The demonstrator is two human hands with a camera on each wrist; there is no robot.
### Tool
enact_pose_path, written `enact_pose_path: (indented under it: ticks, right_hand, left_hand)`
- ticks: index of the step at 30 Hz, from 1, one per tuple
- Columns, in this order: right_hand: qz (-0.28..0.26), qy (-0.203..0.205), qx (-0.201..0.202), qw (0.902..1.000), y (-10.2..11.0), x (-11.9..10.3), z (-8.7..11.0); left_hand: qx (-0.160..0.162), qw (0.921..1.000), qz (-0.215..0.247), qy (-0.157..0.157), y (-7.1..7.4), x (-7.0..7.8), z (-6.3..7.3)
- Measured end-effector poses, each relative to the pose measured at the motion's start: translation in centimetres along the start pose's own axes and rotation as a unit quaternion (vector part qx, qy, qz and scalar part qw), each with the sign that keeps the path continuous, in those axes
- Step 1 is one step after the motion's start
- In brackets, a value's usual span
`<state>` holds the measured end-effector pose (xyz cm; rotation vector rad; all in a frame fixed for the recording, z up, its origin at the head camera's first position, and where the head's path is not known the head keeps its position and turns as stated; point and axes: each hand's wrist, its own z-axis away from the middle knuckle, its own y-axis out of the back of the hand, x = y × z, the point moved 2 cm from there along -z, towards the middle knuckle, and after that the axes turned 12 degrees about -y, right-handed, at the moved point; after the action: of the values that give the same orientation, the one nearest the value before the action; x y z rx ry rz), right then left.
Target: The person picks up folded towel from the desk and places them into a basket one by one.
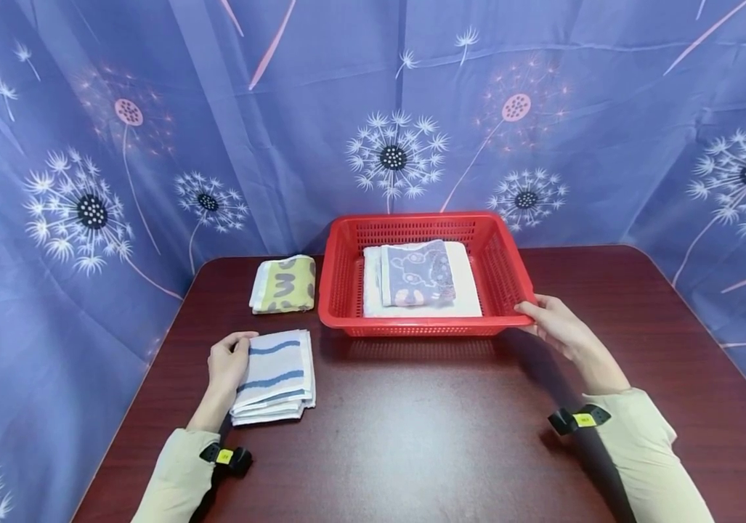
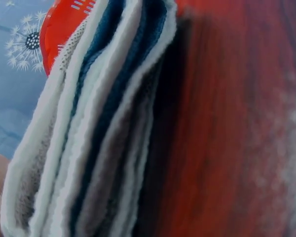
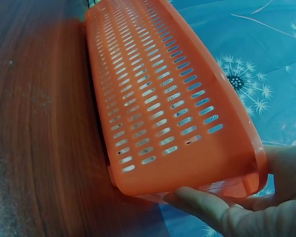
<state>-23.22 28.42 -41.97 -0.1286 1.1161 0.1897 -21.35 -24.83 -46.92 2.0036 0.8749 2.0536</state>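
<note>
A red plastic basket (image 1: 425, 323) with slotted walls stands toward the back of the table. My right hand (image 1: 558, 327) grips its near right corner, thumb over the rim and fingers beneath; the right wrist view shows the basket's slotted side (image 3: 153, 98) close up. Inside lie a folded white towel (image 1: 467, 280) and, on top of it, a folded grey-purple patterned towel (image 1: 418, 272). To the left, my left hand (image 1: 227, 362) holds the left edge of a folded white towel with blue wavy stripes (image 1: 274, 374). Its stacked layers (image 2: 89, 123) fill much of the left wrist view.
A folded yellow-green patterned towel (image 1: 285, 285) lies left of the basket, behind the striped towel. The dark red-brown wooden table (image 1: 412, 436) is bordered at the back and sides by a blue dandelion-print curtain (image 1: 294, 131).
</note>
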Motion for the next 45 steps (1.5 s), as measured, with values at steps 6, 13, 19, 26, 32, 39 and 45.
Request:
enact_pose_path:
  ticks: [6,13,19,26,32,39,45]
  right_hand:
    - [-0.001,0.002,0.002,1.0000,-0.1,0.1,-0.1]
    - [-0.011,0.005,0.000,0.9999,-0.2,0.1,0.0]
    - [-0.020,0.007,-0.009,0.9997,-0.3,0.0,0.0]
    - [-0.018,0.012,-0.004,0.9998,-0.3,0.0,0.1]
    - [-0.020,0.010,-0.008,0.9997,-0.3,0.0,0.1]
    - [-0.015,0.007,-0.001,0.9999,-0.2,0.0,0.1]
    - [-0.020,0.007,-0.005,0.9998,-0.3,0.0,0.1]
  left_hand:
    - [0.000,1.0000,0.002,0.000,0.0,0.1,0.3]
    - [-0.008,0.9999,0.006,0.006,-0.1,0.2,0.6]
    - [-0.007,0.9999,0.008,0.006,-0.1,0.2,0.6]
    - [-0.010,0.9999,0.010,0.006,-0.2,0.4,0.6]
    - [-0.015,0.9998,0.008,0.005,-0.3,0.4,0.8]
    - [-0.024,0.9997,0.002,0.004,-0.6,0.4,1.0]
    - [-0.030,0.9995,0.007,0.006,-0.9,0.4,1.1]
